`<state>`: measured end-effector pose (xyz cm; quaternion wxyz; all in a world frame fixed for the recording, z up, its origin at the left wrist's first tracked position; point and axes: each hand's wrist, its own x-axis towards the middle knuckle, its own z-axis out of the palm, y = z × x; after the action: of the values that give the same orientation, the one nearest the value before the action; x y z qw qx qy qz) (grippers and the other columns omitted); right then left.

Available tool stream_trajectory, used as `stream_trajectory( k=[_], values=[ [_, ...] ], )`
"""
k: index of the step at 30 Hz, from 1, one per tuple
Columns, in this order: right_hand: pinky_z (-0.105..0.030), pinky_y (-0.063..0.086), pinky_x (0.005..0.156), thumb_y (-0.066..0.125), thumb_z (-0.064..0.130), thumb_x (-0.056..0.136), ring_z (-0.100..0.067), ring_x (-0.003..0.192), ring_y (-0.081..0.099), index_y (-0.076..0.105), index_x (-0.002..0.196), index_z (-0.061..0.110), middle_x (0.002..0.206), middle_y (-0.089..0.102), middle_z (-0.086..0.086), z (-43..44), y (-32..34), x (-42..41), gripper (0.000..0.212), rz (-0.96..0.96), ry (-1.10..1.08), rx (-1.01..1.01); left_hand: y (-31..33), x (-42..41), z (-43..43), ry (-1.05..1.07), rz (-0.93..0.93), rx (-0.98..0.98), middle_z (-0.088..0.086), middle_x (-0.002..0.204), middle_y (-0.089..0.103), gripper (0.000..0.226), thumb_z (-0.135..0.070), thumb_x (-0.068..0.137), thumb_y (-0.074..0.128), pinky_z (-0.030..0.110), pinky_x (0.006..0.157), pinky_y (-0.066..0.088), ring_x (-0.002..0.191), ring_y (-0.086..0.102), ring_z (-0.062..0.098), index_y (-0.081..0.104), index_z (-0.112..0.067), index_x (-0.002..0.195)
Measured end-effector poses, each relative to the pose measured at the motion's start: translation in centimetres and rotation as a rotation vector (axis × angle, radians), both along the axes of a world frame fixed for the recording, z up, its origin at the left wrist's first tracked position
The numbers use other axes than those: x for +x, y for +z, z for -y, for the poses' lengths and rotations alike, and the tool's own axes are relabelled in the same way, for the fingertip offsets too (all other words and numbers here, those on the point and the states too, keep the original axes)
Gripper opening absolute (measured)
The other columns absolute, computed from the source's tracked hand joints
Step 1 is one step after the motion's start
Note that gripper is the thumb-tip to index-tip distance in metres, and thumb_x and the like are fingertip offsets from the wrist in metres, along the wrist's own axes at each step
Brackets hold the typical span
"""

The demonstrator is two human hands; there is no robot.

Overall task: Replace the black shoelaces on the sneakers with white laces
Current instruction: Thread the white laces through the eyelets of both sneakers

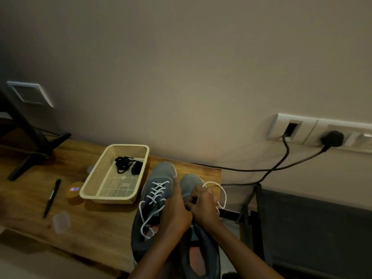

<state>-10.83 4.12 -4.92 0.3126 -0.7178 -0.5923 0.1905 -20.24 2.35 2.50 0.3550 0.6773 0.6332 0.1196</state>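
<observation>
Two grey sneakers stand side by side at the right end of the wooden table [96, 228]. The left sneaker [155, 190] carries a crossed white lace [156, 193]. Over the right sneaker [190, 182], the left hand [176, 210] braces the shoe, grip unclear; the right hand [201, 202] pinches a second white lace [222, 190]. The black laces [126, 164] lie in the basket [104, 198], left of the sneakers.

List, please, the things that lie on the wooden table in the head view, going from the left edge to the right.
Monitor stand → pen → clear plastic box → round wooden box → basket holding black laces → left sneaker → right sneaker.
</observation>
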Motion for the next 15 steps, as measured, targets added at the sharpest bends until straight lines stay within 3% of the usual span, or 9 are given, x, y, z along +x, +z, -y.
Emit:
stream_trajectory(
  k=[5, 8, 10, 15],
  values=[
    [-0.028, 0.013, 0.073, 0.063, 0.01, 0.079, -0.011, 0.095, 0.04, 0.066, 0.07, 0.01, 0.081, 0.05, 0.011, 0.1, 0.1, 0.2, 0.009, 0.069, 0.055, 0.075, -1.2, -0.7, -1.1, 0.1, 0.18, -0.101, 0.014, 0.139, 0.047, 0.086, 0.004, 0.084, 0.049, 0.035, 0.104, 0.039, 0.127, 0.045, 0.025, 0.004, -0.025, 0.151],
    [-0.025, 0.013, 0.08, 0.065, 0.011, 0.078, -0.014, 0.101, 0.048, 0.066, 0.068, 0.009, 0.082, 0.057, 0.006, 0.0, 0.6, 0.6, 0.009, 0.098, 0.126, 0.096, -1.6, -0.7, -1.0, 0.094, 0.206, -0.095, 0.014, 0.145, 0.041, 0.084, 0.002, 0.081, 0.05, 0.04, 0.108, 0.036, 0.132, 0.04, 0.026, 0.011, -0.022, 0.151],
    [-0.025, 0.012, 0.081, 0.062, 0.015, 0.079, -0.014, 0.104, 0.048, 0.069, 0.073, 0.011, 0.088, 0.062, 0.004, -0.1, 1.1, 1.1, 0.01, 0.216, 0.207, 0.079, -1.5, -0.4, -0.9, 0.068, 0.161, -0.08, 0.012, 0.15, 0.031, 0.083, -0.002, 0.085, 0.052, 0.037, 0.113, 0.028, 0.136, 0.033, 0.025, 0.005, -0.019, 0.151],
    [-0.037, 0.015, 0.099, 0.055, 0.021, 0.084, -0.013, 0.109, 0.045, 0.073, 0.082, 0.021, 0.094, 0.065, 0.006, -0.4, 1.7, 1.6, 0.018, 0.456, 0.286, 0.0, -1.9, -0.5, -1.4, 0.072, 0.166, -0.142, 0.014, 0.146, 0.038, 0.09, -0.004, 0.088, 0.052, 0.039, 0.109, 0.033, 0.131, 0.041, 0.025, -0.012, -0.022, 0.149]
  ],
)
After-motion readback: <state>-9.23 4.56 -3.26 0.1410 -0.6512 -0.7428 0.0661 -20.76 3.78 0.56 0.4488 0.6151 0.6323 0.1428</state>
